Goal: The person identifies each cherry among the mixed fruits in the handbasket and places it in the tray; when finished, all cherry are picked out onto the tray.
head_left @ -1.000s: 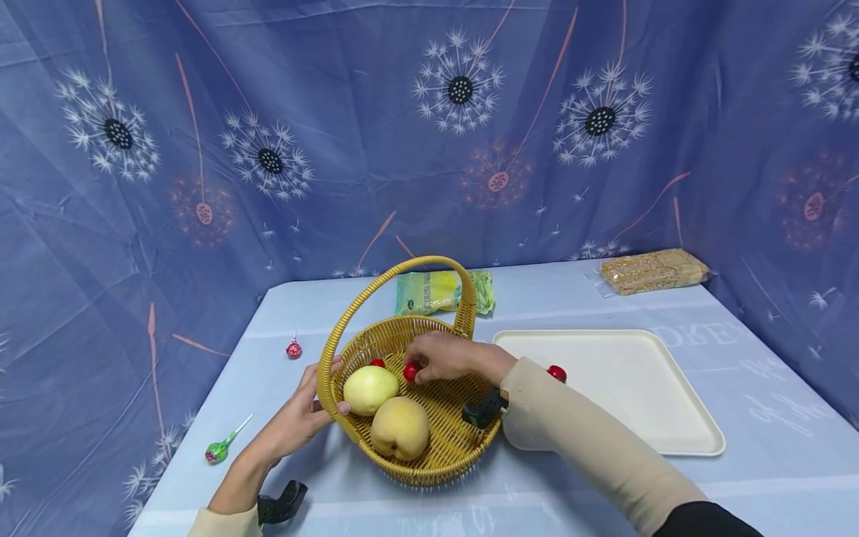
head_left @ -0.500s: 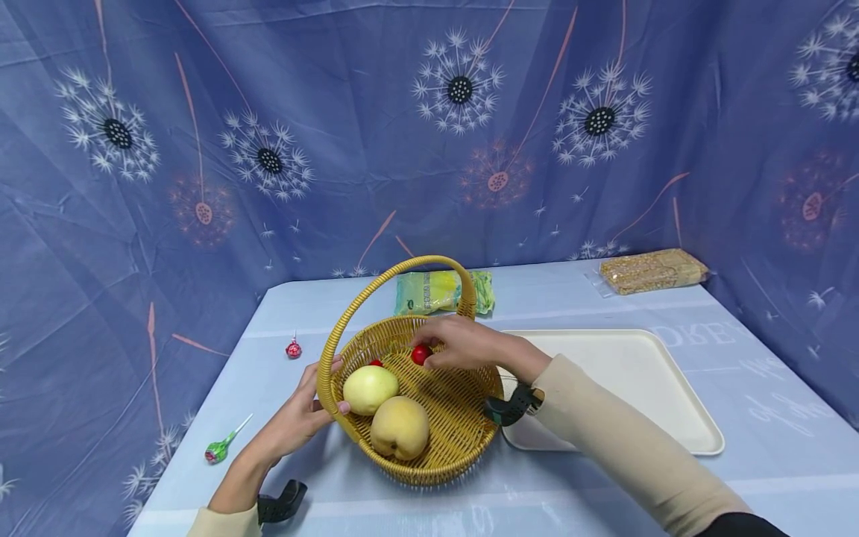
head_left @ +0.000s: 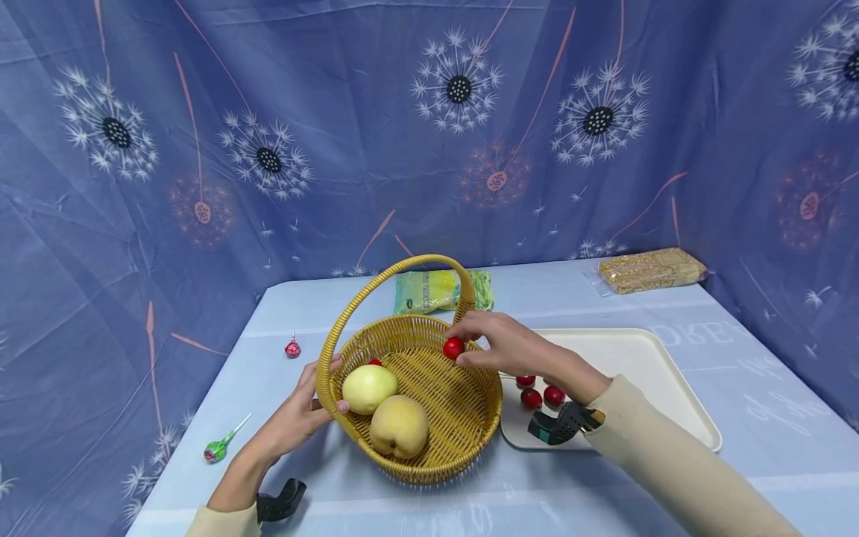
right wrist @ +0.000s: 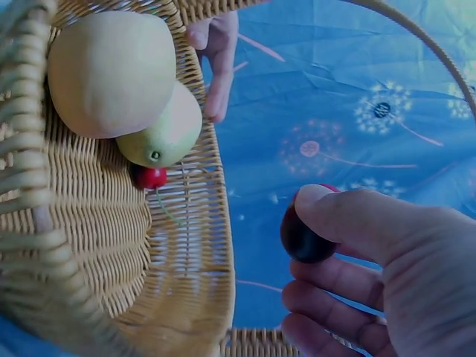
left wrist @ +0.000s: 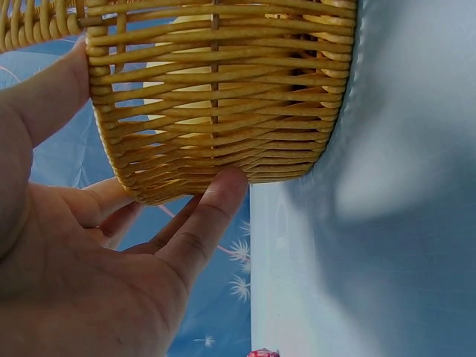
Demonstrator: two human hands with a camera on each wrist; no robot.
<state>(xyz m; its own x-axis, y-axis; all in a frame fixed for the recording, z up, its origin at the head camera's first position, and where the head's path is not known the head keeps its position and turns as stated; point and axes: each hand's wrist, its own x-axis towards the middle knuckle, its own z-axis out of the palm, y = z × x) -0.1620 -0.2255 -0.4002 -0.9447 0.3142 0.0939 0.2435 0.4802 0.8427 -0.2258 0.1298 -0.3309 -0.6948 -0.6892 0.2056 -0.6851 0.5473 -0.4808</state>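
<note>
- right hand (head_left: 517, 350) pinches a red cherry (head_left: 453, 347) between thumb and fingertips, above the basket's rim at about 2 o'clock of the basket, just beside the handle base; the right wrist view shows the same cherry (right wrist: 305, 234) held at the fingertips (right wrist: 327, 204)
- left hand (head_left: 295, 418) grasps the wicker basket (head_left: 463, 418) at its 9 o'clock side, thumb over the rim, fingers against the outer wall; the left wrist view shows fingers (left wrist: 212, 204) pressed on the weave (left wrist: 223, 97)
- basket sits on the table (head_left: 376, 507) at centre front, its arched handle (head_left: 376, 287) upright
- inside the basket: pale yellow-green fruit (head_left: 370, 388) at 9 o'clock, peach-coloured fruit (head_left: 399, 426) at 7 o'clock, the two touching; a second small cherry (head_left: 376, 362) just behind the pale fruit, mostly hidden
- white tray (head_left: 644, 365) at 3 o'clock of the basket, just beside it; three red cherries (head_left: 537, 391) lie on its near-left corner, close together
- green snack packet (head_left: 429, 291) at 12 o'clock behind the basket handle
- cereal bar pack (head_left: 651, 270) at far right, 1 o'clock, well apart from the tray
- red wrapped candy (head_left: 292, 348) at 10 o'clock of the basket; green lollipop (head_left: 221, 447) at 8 o'clock, near the left forearm
</note>
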